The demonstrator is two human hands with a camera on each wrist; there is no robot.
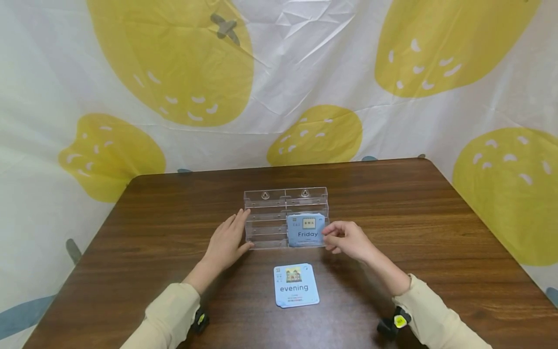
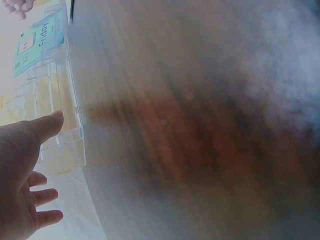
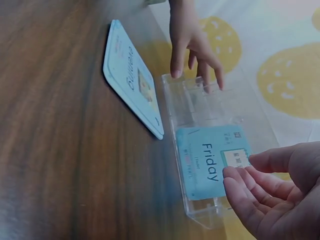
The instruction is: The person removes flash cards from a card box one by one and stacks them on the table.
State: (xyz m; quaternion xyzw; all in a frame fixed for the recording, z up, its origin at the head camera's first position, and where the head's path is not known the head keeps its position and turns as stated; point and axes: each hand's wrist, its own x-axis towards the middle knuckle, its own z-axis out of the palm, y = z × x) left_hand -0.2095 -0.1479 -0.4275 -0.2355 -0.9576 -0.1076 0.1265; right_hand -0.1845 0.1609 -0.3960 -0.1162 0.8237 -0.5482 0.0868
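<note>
A clear plastic rack (image 1: 266, 218) with tiered compartments in two columns stands on the table. A blue "Friday" card (image 1: 306, 230) leans upright in its lower right compartment. My left hand (image 1: 226, 242) rests along the rack's left side, fingers extended and thumb near the front corner. At the card's right edge is my right hand (image 1: 348, 240), its fingers loosely bent. In the right wrist view, the thumb and fingertips of that hand (image 3: 280, 185) overlap the top of the Friday card (image 3: 212, 162), with no grip on it showing.
A small stack of blue cards (image 1: 296, 286), "evening" on top, lies on the brown wooden table (image 1: 152, 271) in front of the rack. Behind the table hangs a white cloth (image 1: 301, 72) with yellow fruit prints.
</note>
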